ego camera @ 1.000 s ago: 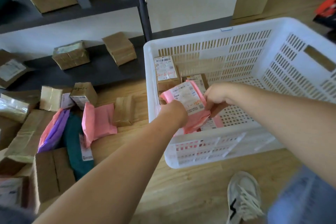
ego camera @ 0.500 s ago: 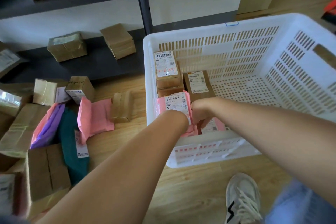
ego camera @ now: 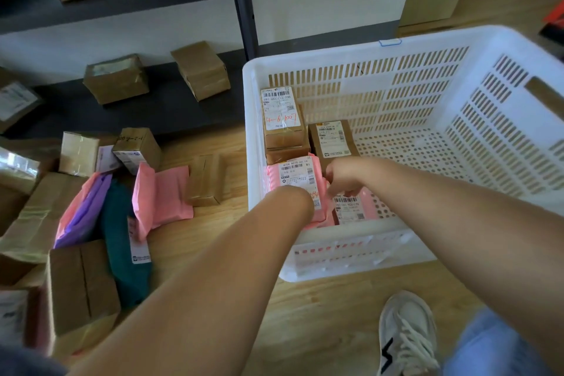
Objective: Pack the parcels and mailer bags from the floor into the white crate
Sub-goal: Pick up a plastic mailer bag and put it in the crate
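Observation:
Both my hands are inside the white crate (ego camera: 396, 49) at its near left corner. My left hand (ego camera: 291, 201) and my right hand (ego camera: 346, 177) grip a pink mailer bag (ego camera: 294, 180) with a white label, low against the crate floor. A second pink mailer (ego camera: 354, 209) lies just right of it. Behind them stand a stacked brown parcel (ego camera: 282, 122) with red writing and another brown parcel (ego camera: 331, 139). On the floor to the left lie a pink mailer (ego camera: 164, 195), purple mailer (ego camera: 88, 210) and teal mailer (ego camera: 122, 241) among several brown parcels (ego camera: 82, 284).
A dark low shelf (ego camera: 76, 113) with brown boxes (ego camera: 200, 69) runs along the wall behind the pile, with a black upright post (ego camera: 244, 3). My shoe (ego camera: 406, 333) stands on the wood floor just before the crate. The crate's right half shows bare perforated floor.
The pink mailer in both hands has gone down from above the crate rim into the near left corner, in front of the brown parcels.

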